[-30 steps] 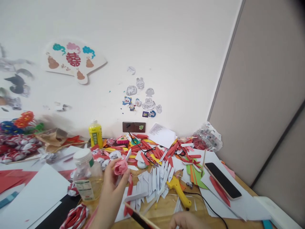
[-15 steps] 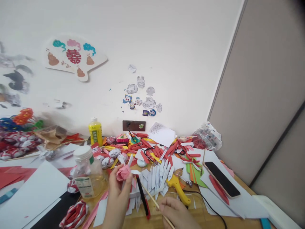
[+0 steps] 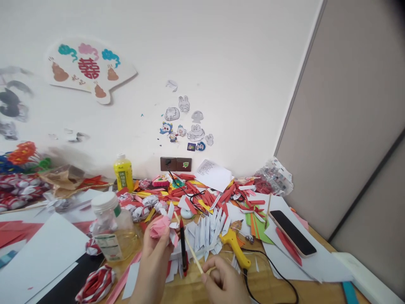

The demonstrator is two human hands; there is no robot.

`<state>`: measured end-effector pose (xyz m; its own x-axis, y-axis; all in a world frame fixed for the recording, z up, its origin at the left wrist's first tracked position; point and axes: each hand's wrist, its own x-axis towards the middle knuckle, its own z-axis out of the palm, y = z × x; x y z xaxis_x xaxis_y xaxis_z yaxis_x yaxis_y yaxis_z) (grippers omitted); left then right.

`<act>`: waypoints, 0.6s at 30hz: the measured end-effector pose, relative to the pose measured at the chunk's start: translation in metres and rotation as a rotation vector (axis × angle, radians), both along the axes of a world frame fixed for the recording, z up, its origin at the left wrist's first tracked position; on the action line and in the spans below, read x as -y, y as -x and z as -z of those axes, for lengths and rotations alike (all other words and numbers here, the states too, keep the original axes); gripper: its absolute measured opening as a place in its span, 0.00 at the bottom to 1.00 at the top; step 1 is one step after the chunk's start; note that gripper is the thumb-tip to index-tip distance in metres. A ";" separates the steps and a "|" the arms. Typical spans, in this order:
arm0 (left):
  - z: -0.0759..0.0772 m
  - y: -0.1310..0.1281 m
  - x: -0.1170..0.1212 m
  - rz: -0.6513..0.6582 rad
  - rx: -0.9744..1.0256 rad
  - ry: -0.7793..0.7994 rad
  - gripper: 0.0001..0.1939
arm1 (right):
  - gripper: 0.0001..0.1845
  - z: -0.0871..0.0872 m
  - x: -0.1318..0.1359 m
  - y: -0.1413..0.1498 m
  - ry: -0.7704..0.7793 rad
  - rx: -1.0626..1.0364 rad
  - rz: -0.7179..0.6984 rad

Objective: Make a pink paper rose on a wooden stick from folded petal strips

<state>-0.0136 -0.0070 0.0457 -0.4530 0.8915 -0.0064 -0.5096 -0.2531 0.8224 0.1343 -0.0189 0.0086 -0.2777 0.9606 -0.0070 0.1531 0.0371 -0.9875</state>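
Note:
My left hand (image 3: 155, 249) is closed on a pink folded-paper flower (image 3: 160, 226), with white and pink paper ends sticking out at its right. Between thumb and fingers, my right hand (image 3: 225, 278) pinches a thin wooden stick (image 3: 193, 253). The stick slants up and left, its tip just right of the flower and apart from it. A black and red pen (image 3: 183, 249) lies by the stick. Behind the hands is a pile of folded white paper strips (image 3: 204, 234). A yellow glue gun (image 3: 236, 249) rests right of them.
Left of my hands stand a clear jar with a white lid (image 3: 109, 230) and a red-and-white paper piece (image 3: 95, 285). A yellow bottle (image 3: 123, 173) stands near the wall. To the right, a phone (image 3: 293, 233) lies on white paper; a black cable (image 3: 286, 282) curves in front.
My right hand has moved slightly left and up, and the stick's tip now reaches higher beside the flower. The flower has turned a little in my left hand. The view has shifted slightly.

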 end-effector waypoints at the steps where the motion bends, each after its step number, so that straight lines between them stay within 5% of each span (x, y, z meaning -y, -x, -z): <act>1: 0.000 0.000 -0.001 0.007 0.021 -0.004 0.22 | 0.07 0.001 0.000 0.001 -0.008 0.013 0.009; 11: -0.004 0.005 -0.005 0.089 0.168 -0.086 0.14 | 0.06 0.015 -0.005 0.006 -0.325 0.149 0.176; 18: -0.002 0.010 -0.008 0.125 0.284 0.003 0.07 | 0.18 0.034 -0.006 0.011 -0.247 -0.061 0.134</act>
<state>-0.0233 0.0014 0.0479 -0.3193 0.9400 -0.1202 -0.7463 -0.1713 0.6432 0.1231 -0.0128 -0.0253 -0.1411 0.9594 0.2442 0.1136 0.2607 -0.9587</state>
